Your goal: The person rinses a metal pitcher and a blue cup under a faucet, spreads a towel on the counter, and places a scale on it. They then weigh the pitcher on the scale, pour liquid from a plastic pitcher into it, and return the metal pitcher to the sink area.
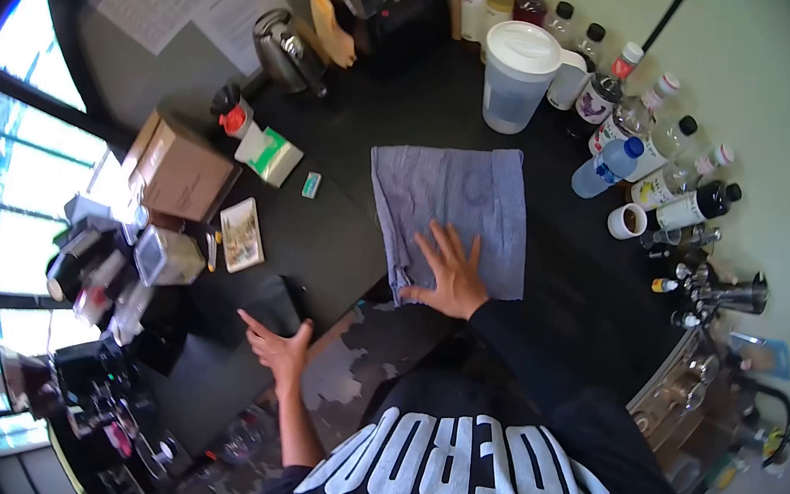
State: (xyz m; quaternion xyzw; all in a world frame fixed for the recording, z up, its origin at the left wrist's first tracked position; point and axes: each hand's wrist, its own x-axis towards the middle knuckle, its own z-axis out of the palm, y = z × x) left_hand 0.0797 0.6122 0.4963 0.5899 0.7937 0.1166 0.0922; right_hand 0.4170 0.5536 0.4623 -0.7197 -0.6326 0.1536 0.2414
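A greyish-purple cloth (452, 184) lies spread on the black countertop, its left side folded over along the edge. My right hand (454, 278) rests on the lower part of this cloth, palm down with fingers spread. Off to the left, my left hand (281, 352) is at the counter's near side, index finger stretched out and thumb raised. Right beside its fingers is a dark flat object (274, 305), whose kind does not show. Nothing shows between the fingers of either hand.
Beyond the cloth stands a lidded plastic pitcher (516, 82), with several syrup bottles (597, 104) along the wall. A water bottle (608, 168) and a white cup (627, 221) are at the right. Leftward are a kettle (286, 52), a cardboard box (182, 167) and a small picture card (242, 236).
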